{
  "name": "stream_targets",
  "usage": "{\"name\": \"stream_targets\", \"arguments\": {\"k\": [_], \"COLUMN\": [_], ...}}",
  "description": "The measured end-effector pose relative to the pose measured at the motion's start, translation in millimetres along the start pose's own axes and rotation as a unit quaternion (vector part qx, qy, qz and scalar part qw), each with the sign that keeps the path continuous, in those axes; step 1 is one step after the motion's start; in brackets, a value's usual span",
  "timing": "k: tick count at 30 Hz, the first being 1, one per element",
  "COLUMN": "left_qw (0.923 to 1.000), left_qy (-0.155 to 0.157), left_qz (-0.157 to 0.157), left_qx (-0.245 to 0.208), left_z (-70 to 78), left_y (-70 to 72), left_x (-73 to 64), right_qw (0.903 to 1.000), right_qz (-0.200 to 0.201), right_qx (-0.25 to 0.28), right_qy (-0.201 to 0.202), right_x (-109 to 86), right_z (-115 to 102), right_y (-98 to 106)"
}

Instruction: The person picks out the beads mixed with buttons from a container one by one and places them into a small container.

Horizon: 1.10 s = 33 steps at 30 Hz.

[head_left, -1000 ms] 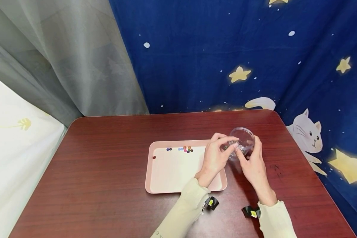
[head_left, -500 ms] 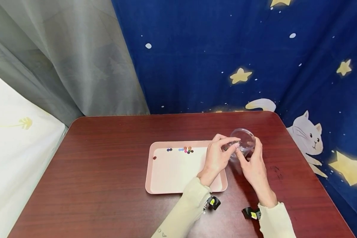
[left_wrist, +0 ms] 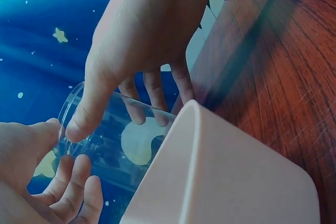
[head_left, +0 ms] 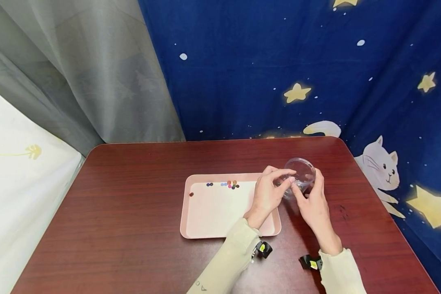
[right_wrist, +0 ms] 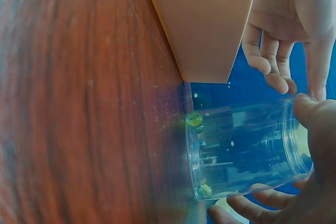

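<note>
A clear plastic jar (head_left: 304,168) is upright beside the tray's right end, with a few greenish beads (right_wrist: 195,119) at its bottom. My right hand (head_left: 313,204) grips the jar, its thumb at the rim and its other fingers round the far side. My left hand (head_left: 266,196) reaches over the tray's right end, its thumb and index finger pinching the jar's rim; the other fingers are loosely bent. Whether a small thing lies between those fingertips is hidden. In the right wrist view the jar's base is at or just above the table.
On the brown table (head_left: 132,204) lies a pink tray (head_left: 220,216). Inside, along its back edge, are several small coloured beads (head_left: 230,184), two dark blue beads (head_left: 209,184) and a dark red bead (head_left: 191,194). A starry blue curtain (head_left: 235,81) hangs behind.
Both hands stay at the jar with hardly any movement. Only the left fingertips shift slightly at the rim. The beads in the tray lie as before.
</note>
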<state>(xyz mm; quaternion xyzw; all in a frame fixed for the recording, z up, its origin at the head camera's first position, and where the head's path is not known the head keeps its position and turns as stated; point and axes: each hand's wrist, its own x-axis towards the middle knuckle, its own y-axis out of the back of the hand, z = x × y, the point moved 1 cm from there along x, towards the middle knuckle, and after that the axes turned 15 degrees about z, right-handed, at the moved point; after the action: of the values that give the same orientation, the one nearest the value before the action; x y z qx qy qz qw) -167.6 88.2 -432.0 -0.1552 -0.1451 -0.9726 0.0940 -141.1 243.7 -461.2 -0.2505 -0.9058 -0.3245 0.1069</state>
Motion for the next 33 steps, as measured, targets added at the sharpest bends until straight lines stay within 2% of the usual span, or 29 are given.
{"name": "stream_targets", "arguments": {"k": [12, 19, 25, 29, 33], "left_qw": [0.9998, 0.9992, 0.9984, 0.9979, 0.9980], "left_qy": [0.008, 0.011, -0.004, -0.009, -0.022], "left_qz": [-0.021, -0.032, -0.048, -0.061, -0.058], "left_qx": [0.003, 0.021, 0.030, 0.019, 0.008], "left_z": [-3.2, -2.3, -2.8, -4.5, -4.8], "left_y": [3.7, 6.4, 8.6, 10.3, 14.4], "left_x": [-1.3, -3.5, -3.2, -4.2, -4.5], "right_qw": [1.0000, 1.0000, 1.0000, 0.9999, 1.0000], "right_qz": [-0.001, -0.002, 0.001, -0.002, -0.004], "right_qx": [0.002, -0.002, -0.006, -0.008, -0.004], "right_qy": [0.000, 0.001, 0.007, 0.010, 0.007], "right_x": [0.1, -0.6, 0.5, 0.4, -0.6], "right_z": [-1, -2, -1, -1, -2], "right_y": [-1, 0, 0, 1, 1]}}
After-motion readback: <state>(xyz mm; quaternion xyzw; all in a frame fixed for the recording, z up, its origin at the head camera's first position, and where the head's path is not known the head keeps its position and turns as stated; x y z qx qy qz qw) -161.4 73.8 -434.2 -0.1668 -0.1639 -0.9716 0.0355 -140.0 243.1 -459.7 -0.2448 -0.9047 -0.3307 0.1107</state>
